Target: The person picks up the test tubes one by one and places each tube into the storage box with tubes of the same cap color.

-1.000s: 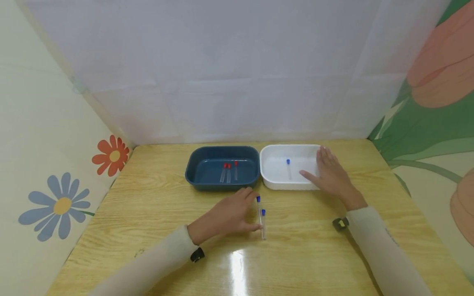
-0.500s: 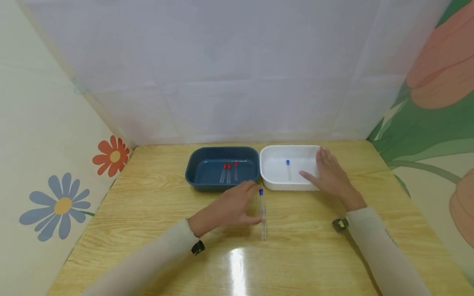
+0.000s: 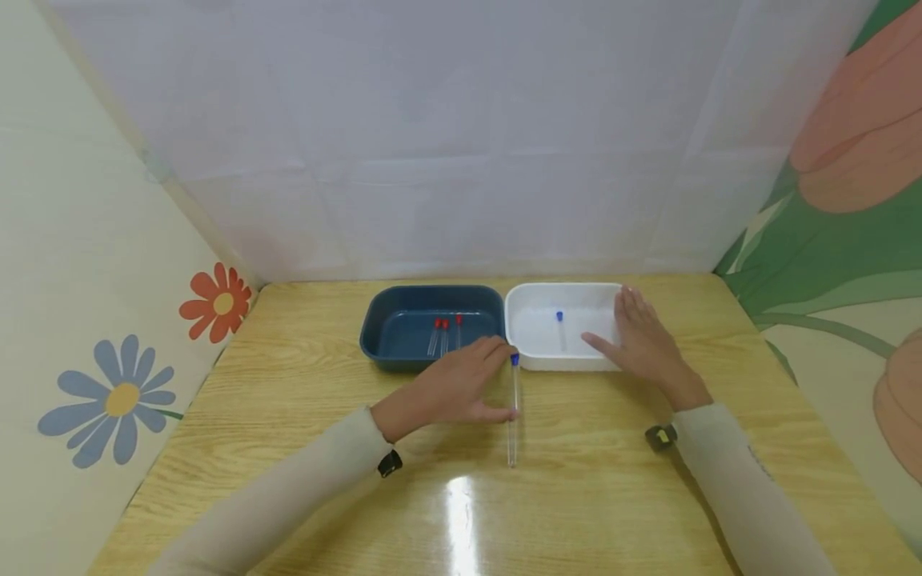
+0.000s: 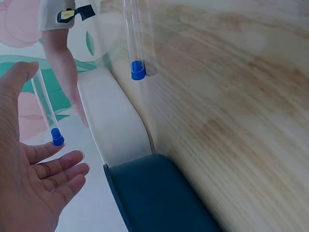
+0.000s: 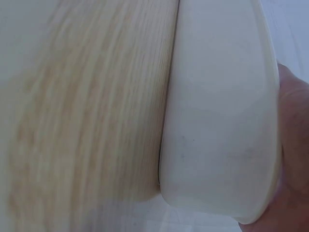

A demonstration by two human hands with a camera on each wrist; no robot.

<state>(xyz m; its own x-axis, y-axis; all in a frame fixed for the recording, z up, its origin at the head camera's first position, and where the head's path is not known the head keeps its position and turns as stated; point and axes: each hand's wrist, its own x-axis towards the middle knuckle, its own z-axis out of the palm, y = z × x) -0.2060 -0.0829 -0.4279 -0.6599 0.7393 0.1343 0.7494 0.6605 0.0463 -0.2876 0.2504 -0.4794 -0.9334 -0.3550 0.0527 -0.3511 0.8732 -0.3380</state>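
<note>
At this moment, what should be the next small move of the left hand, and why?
Probably lift the clear blue-capped tube, pinched by the left hand, over into the white oblong plastic tray: that tray already holds a matching tube, while the dark blue plastic tray holds red-capped tubes.

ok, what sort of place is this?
Probably a staged indoor tabletop setup rather than a working lab: a wood-grain table set against a creased white backdrop, with a large decorative blue flower on the left-hand wall or panel.
</note>
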